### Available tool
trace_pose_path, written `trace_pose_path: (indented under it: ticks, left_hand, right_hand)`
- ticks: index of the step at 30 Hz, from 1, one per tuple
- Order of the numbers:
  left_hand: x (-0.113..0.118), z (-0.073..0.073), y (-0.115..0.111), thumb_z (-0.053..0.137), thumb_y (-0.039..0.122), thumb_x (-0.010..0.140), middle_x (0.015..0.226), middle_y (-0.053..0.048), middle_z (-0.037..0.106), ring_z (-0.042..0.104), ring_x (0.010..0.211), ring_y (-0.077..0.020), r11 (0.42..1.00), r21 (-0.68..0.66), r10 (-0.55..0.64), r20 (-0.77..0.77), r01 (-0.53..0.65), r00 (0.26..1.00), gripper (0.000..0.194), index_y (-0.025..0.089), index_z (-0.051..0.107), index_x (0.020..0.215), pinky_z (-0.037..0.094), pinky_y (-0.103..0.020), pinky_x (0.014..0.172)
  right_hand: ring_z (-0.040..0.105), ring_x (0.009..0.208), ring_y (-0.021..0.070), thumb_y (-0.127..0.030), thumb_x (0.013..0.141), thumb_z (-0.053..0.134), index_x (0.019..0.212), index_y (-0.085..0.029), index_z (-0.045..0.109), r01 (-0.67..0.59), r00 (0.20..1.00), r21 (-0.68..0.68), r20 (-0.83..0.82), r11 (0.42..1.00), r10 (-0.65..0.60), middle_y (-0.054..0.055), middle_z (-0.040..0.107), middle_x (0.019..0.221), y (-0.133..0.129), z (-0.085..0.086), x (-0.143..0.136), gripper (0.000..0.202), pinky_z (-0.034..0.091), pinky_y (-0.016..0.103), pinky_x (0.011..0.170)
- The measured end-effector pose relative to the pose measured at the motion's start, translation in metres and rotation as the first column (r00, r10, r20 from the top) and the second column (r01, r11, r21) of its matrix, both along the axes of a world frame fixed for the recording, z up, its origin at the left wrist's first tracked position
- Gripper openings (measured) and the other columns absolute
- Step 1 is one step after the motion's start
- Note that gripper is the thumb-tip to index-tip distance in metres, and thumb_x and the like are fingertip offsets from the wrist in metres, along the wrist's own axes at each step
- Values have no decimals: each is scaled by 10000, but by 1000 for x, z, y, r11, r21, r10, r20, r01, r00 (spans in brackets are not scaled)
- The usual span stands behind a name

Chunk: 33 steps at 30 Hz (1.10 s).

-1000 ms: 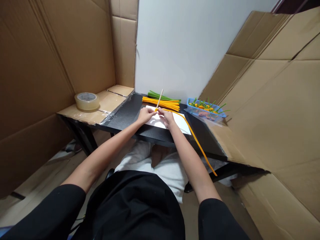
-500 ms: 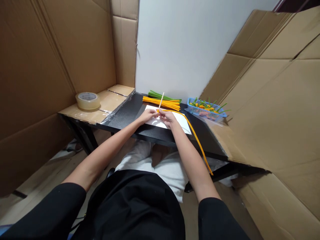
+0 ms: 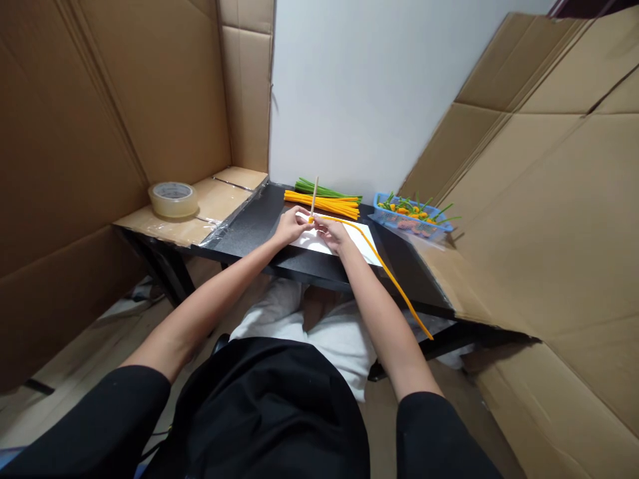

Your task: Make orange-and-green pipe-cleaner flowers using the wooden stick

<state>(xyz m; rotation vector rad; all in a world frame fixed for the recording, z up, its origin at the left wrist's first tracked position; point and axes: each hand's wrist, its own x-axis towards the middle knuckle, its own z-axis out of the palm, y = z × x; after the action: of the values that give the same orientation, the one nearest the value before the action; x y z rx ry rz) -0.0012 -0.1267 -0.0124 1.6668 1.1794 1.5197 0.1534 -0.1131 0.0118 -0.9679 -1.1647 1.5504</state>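
Observation:
Between my two hands stands a thin wooden stick (image 3: 314, 194), nearly upright, with a turn of orange pipe cleaner around its lower part. My left hand (image 3: 292, 225) is closed on the stick at that wrapped spot. The orange pipe cleaner (image 3: 394, 279) is pinched in the fingers of my right hand (image 3: 330, 233). Its long free end runs over my right wrist and hangs past the table's front edge. Under my hands lies a white sheet (image 3: 314, 242) on the black table (image 3: 239, 229). The fingertips partly hide the wrapped spot.
Behind the sheet lie bundles of orange pipe cleaners (image 3: 324, 202) and green pipe cleaners (image 3: 327, 189). A blue basket (image 3: 412, 226) at the right holds orange and green pieces. A roll of clear tape (image 3: 173, 199) rests on the left cardboard. Cardboard walls (image 3: 559, 219) stand on both sides.
The stick has tilted to nearly upright and shifted slightly left. The pipe cleaner's free end has swung a little outward to the right. Both hands stay close together.

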Motion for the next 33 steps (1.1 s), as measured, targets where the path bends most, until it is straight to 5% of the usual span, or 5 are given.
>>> trace_pose_path:
  ticks: [15, 22, 33]
  left_hand:
    - [2, 2, 3, 815, 206, 663, 745, -13, 706, 715, 712, -168, 958, -92, -236, 279, 270, 931, 513, 147, 525, 1083, 514, -248, 654]
    - [4, 3, -1, 771, 141, 686, 854, -40, 715, 700, 729, -153, 939, -136, -229, 444, 317, 866, 512, 136, 539, 1143, 540, -281, 700]
    - [6, 3, -1, 881, 308, 582, 858, -43, 693, 657, 790, -154, 960, -56, -267, 97, 273, 959, 482, 124, 625, 947, 515, -287, 759]
  right_hand:
    - [507, 617, 117, -206, 693, 794, 717, -193, 690, -56, 998, -68, 2, 996, 57, -14, 597, 596, -1, 7, 4, 107, 349, 255, 577]
    - [558, 702, 128, -203, 640, 821, 766, -211, 720, -149, 989, -56, -7, 987, 149, -24, 629, 639, -3, 12, 10, 162, 340, 237, 593]
    - [552, 679, 114, -186, 540, 849, 618, -212, 552, -33, 999, 35, -26, 999, 34, -63, 604, 610, 2, 0, 6, 308, 352, 250, 643]
